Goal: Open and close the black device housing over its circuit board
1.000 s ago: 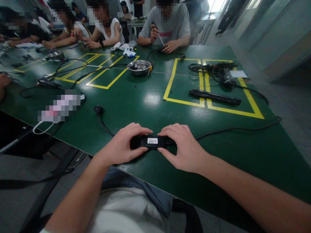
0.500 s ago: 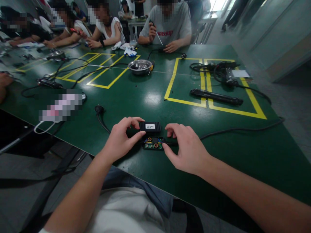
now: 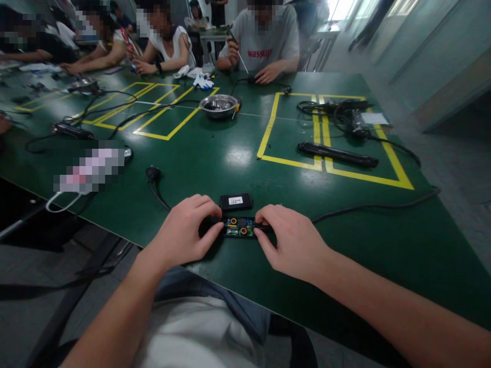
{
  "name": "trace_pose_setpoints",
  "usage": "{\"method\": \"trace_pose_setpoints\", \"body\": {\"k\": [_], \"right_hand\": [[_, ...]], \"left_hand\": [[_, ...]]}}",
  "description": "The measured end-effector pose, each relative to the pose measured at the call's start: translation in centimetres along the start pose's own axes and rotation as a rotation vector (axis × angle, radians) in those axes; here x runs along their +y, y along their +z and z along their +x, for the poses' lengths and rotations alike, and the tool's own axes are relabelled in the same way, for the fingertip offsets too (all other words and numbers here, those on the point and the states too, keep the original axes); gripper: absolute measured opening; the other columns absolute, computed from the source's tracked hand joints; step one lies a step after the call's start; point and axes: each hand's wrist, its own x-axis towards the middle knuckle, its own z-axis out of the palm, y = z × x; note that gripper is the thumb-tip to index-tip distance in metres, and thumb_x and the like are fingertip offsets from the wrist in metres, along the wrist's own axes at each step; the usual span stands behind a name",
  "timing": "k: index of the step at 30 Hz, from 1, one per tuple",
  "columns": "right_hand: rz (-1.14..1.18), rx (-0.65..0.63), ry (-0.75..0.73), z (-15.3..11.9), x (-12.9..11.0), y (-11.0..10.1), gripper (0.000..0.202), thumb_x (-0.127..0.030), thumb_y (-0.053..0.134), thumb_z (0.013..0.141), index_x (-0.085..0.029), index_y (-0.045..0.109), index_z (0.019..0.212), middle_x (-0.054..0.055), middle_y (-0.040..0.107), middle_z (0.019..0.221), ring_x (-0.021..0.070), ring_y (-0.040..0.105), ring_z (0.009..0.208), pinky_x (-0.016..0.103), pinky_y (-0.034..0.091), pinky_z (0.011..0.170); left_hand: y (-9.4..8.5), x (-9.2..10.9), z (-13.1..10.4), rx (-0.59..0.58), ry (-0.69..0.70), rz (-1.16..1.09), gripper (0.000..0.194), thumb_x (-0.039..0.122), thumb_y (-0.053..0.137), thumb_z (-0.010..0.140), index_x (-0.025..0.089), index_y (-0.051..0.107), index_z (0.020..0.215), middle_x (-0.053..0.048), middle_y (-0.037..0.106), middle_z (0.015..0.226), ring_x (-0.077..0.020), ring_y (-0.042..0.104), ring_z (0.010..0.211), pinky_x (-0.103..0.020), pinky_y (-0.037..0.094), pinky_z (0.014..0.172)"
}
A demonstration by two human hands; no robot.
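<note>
An open black plastic case (image 3: 229,235) lies near the table's front edge, with a green circuit board (image 3: 240,228) inside it. Two copper-wound ring coils and coloured wires show on the board. My left hand (image 3: 187,227) pinches the left end of this case between thumb and fingers. At the opposite end, where a black cable (image 3: 368,207) runs off to the right, my right hand (image 3: 289,237) grips in the same way. The fingertips partly hide both ends. Just behind the case rests its ribbed black cover (image 3: 225,202) with a white label, touched by neither hand.
A plug (image 3: 153,175) on a black cord sits to the left, near a blurred-out pinkish object (image 3: 90,168). Farther back stand a metal bowl (image 3: 218,106) and a long black bundle (image 3: 337,154). Across the green table (image 3: 215,163), a person (image 3: 264,46) holds a screwdriver (image 3: 242,61).
My left hand has let go of the black cover and come down to the case's left end. My right hand's fingers have closed at the right end.
</note>
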Motion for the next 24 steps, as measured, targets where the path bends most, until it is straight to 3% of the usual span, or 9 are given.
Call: {"method": "trace_pose_setpoints", "body": {"k": [2, 7, 17, 24], "right_hand": [[0.029, -0.011, 0.013, -0.1, 0.1, 0.1, 0.005, -0.019, 0.061, 0.095, -0.022, 0.061, 0.099, 0.006, 0.071, 0.09, 0.0242, 0.067, 0.08, 0.037, 0.047, 0.074], [0.103, 0.021, 0.029, -0.1, 0.4, 0.5, 0.003, -0.021, 0.063, 0.096, -0.023, 0.063, 0.098, 0.004, 0.072, 0.088, 0.023, 0.069, 0.077, 0.035, 0.049, 0.07], [0.211, 0.239, -0.097, 0.3, 0.7, -0.1, 0.011, -0.016, 0.056, 0.1, -0.022, 0.061, 0.093, 0.003, 0.069, 0.082, 0.018, 0.066, 0.071, 0.03, 0.048, 0.064], [0.156, 0.127, -0.041, 0.3, 1.1, 0.3, 0.013, -0.015, 0.054, 0.096, -0.023, 0.058, 0.087, 0.002, 0.066, 0.078, 0.0173, 0.06, 0.066, 0.031, 0.044, 0.063]], "left_hand": [[-0.1, 0.2, -0.5, -0.053, 0.017, -0.005, 0.008, 0.026, 0.061, 0.102, 0.021, 0.064, 0.097, -0.005, 0.069, 0.09, -0.0237, 0.062, 0.084, -0.035, 0.047, 0.074], [0.1, 0.0, -0.9, -0.051, 0.034, -0.086, 0.008, 0.021, 0.06, 0.104, 0.02, 0.063, 0.097, -0.002, 0.067, 0.088, -0.0178, 0.061, 0.076, -0.029, 0.043, 0.068], [-0.3, -0.3, -0.9, 0.099, 0.013, -0.225, 0.013, 0.019, 0.057, 0.103, 0.019, 0.065, 0.092, 0.001, 0.062, 0.08, -0.0139, 0.057, 0.068, -0.026, 0.043, 0.064], [0.0, -0.5, -0.7, 0.03, 0.009, -0.175, 0.014, 0.017, 0.057, 0.1, 0.019, 0.063, 0.088, -0.001, 0.062, 0.081, -0.0156, 0.058, 0.072, -0.028, 0.043, 0.067]]}}
